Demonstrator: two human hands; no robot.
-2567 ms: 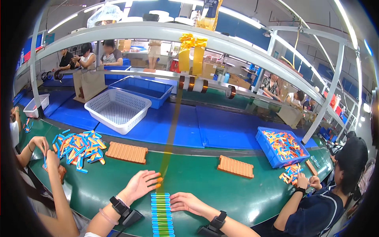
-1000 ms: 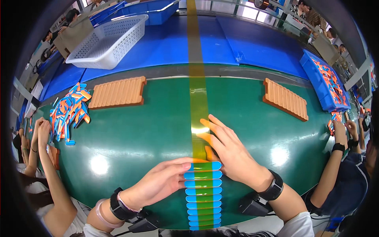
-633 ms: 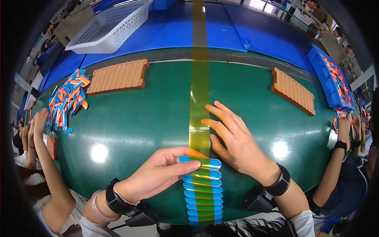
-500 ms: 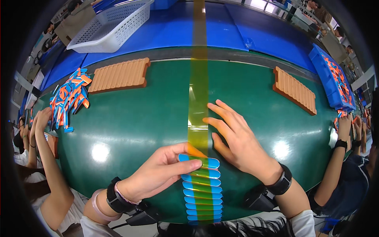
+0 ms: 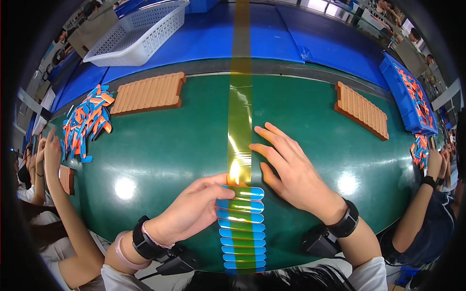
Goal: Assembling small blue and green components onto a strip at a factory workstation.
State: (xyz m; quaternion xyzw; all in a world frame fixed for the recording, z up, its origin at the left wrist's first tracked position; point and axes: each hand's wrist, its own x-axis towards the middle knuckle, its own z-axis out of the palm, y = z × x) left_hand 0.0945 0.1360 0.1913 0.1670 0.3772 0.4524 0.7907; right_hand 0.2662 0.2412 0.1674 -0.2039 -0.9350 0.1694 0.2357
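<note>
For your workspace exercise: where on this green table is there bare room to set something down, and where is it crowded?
Bare green table lies between the left ridged tray and left hand, and between tape strip and right ridged tray. Crowded: the blue pieces by both hands, right hand included.

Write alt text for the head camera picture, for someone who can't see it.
Two bare hands work a yellow tape strip on a green table: the left hand touches a row of blue strips under the tape, and the right hand lies flat beside it. Orange trays lie farther back.
</note>
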